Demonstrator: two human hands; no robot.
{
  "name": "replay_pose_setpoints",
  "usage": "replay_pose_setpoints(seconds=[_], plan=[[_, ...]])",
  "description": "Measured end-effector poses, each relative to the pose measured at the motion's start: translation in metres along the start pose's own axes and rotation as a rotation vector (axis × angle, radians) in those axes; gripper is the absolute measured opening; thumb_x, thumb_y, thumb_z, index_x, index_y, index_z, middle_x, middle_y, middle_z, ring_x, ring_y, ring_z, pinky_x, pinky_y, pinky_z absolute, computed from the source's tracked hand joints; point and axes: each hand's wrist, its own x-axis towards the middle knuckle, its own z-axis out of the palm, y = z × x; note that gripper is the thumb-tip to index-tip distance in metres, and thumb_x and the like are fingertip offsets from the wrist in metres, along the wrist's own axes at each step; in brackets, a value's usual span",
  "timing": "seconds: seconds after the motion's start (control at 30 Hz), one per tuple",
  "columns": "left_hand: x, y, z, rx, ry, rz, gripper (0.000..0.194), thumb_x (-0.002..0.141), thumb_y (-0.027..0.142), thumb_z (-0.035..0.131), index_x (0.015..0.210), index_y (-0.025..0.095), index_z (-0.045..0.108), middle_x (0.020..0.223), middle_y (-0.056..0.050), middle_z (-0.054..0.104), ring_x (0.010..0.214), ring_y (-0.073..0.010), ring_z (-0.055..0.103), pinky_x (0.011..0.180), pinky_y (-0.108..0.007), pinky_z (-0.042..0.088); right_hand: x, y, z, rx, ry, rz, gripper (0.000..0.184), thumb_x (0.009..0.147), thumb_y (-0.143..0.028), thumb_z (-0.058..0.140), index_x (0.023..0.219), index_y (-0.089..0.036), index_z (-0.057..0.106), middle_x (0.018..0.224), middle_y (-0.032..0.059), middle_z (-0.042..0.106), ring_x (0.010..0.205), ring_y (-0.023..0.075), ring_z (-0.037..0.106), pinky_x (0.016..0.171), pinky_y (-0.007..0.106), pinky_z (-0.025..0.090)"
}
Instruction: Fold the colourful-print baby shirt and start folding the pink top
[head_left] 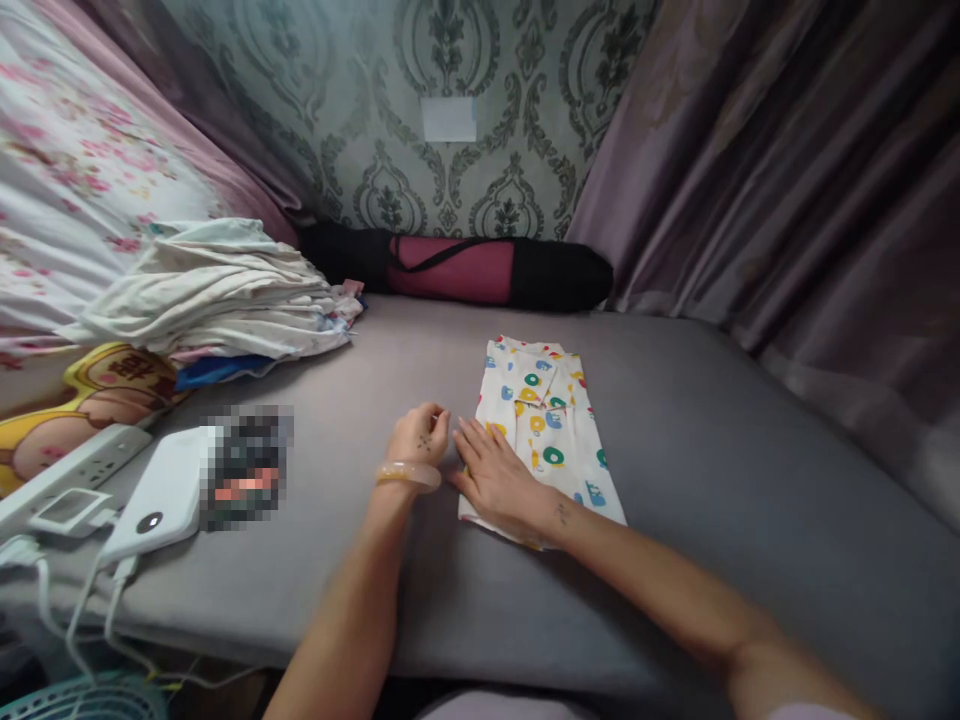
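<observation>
A white child's shirt (pixel 555 430) with a colourful print lies folded into a long rectangle on the grey bed sheet (pixel 660 400). Its sleeve is folded across the upper part. My right hand (pixel 499 475) rests flat on the lower left of the shirt, fingers stretched toward its left edge. Just left of the shirt, my left hand (pixel 420 437) is closed, with its fingers curled in and a pale bangle (pixel 409 475) on the wrist. Whether anything is between those fingers is hidden.
Rumpled pale clothes (pixel 225 285) are piled at the left, near a yellow cartoon cushion (pixel 112 395). A white power bank (pixel 161 490) and a power strip (pixel 75 470) with cables lie front left. A black and pink long bag (pixel 457 270) lies along the wall.
</observation>
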Motion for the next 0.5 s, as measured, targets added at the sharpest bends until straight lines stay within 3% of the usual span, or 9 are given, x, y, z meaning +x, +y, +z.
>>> replay_pose_setpoints(seconds=[0.2, 0.3, 0.4, 0.5], plan=[[-0.005, 0.009, 0.008, 0.032, -0.080, 0.073, 0.024, 0.089, 0.028, 0.046, 0.092, 0.016, 0.067, 0.077, -0.005, 0.068, 0.071, -0.0153, 0.059, 0.064, -0.023, 0.038, -0.043, -0.027, -0.006, 0.062, -0.009, -0.027, 0.065, 0.096, -0.049, 0.032, 0.147, -0.009, 0.026, 0.152, 0.0133, 0.023, 0.142, 0.0242, 0.010, 0.116, 0.045, 0.009], [-0.008, 0.015, 0.013, 0.050, -0.171, 0.168, 0.022, 0.089, 0.026, 0.046, 0.091, 0.016, 0.066, 0.078, -0.004, 0.067, 0.071, -0.0152, 0.058, 0.065, -0.024, 0.039, -0.058, -0.029, -0.023, 0.160, -0.046, -0.169, 0.063, 0.095, -0.046, 0.040, 0.145, -0.009, 0.029, 0.149, 0.0139, 0.032, 0.139, 0.0245, 0.021, 0.115, 0.044, 0.017], [-0.013, 0.019, 0.022, 0.104, -0.203, 0.296, 0.022, 0.090, 0.025, 0.045, 0.091, 0.016, 0.065, 0.082, -0.006, 0.065, 0.075, -0.0159, 0.058, 0.070, -0.025, 0.041, -0.060, -0.005, -0.045, 0.285, -0.032, -0.252, 0.041, 0.098, -0.033, 0.035, 0.133, -0.018, 0.049, 0.132, 0.0055, 0.055, 0.126, 0.0155, 0.044, 0.108, 0.031, 0.032], [-0.019, 0.023, 0.030, 0.147, -0.213, 0.380, 0.024, 0.092, 0.026, 0.041, 0.093, 0.017, 0.063, 0.088, -0.007, 0.063, 0.081, -0.0172, 0.059, 0.073, -0.026, 0.042, -0.046, 0.047, -0.056, 0.253, 0.158, -0.074, 0.038, 0.099, -0.029, 0.029, 0.121, -0.021, 0.059, 0.128, 0.0048, 0.059, 0.121, 0.0153, 0.050, 0.105, 0.032, 0.036]])
